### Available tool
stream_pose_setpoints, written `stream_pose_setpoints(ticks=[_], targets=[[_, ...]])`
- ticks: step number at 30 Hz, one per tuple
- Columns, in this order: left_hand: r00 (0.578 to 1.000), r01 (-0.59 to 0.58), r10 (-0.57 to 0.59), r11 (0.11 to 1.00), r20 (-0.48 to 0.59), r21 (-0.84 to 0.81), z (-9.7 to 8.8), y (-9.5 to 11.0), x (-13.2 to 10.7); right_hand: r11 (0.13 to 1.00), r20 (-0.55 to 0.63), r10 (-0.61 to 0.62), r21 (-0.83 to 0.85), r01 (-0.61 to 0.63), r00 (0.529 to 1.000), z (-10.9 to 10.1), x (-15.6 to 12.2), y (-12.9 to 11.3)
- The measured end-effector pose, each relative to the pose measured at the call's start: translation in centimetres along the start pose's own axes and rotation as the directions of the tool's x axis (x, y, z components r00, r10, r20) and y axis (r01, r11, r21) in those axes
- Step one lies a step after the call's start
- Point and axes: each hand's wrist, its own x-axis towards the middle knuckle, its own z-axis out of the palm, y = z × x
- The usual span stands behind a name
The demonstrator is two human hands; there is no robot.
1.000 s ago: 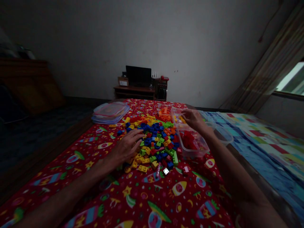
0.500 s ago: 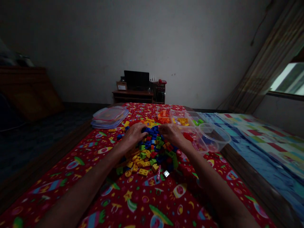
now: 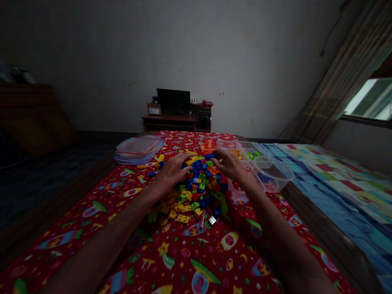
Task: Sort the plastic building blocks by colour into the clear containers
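A heap of mixed plastic building bricks (image 3: 196,185), blue, yellow, green, orange and red, lies on the red patterned cloth (image 3: 183,261). My left hand (image 3: 174,169) is over the heap's left side, thumb and fingers apart, with blue bricks showing in the gap. At the far right of the heap, my right hand (image 3: 231,164) has a blue brick (image 3: 210,156) at its fingertips, seemingly pinched between thumb and finger. A pink stick-like piece (image 3: 202,220) and a small whitish square piece (image 3: 212,220) lie at the heap's near edge.
Stacked clear lids (image 3: 139,149) lie at the far left of the table. Clear plastic tubs stand right of the heap, one with orange bricks (image 3: 208,145), one with green bricks (image 3: 252,155). A round clear tub (image 3: 274,173) stands by the right edge, beside a bed (image 3: 330,175).
My right hand has moved right and slightly away, with a blue brick now at its fingertips. The fingers of my left hand have spread wider over the heap. The view has shifted slightly.
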Motion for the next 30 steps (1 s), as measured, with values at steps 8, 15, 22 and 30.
stream_pose_setpoints(ticks=[8,15,22,30], targets=[[0.991,0.134,-0.134,0.989,-0.005,0.058,0.7,-5.4,-0.2,0.814,-0.230,0.437,-0.309,-0.491,0.869,-5.9,-2.0,9.0],[0.958,0.280,-0.283,0.958,-0.054,-0.059,1.8,-5.5,0.1,0.676,-0.231,0.593,-0.378,-0.633,0.771,-7.5,-4.5,13.1],[0.912,0.380,-0.401,0.905,-0.084,-0.192,2.2,-5.0,0.5,0.852,-0.307,0.337,-0.302,-0.427,0.890,-6.0,-2.1,9.7],[0.931,0.335,-0.365,0.833,0.018,-0.440,0.8,-2.1,1.1,0.986,-0.180,-0.166,-0.052,0.159,0.970,0.4,-1.2,1.8]])
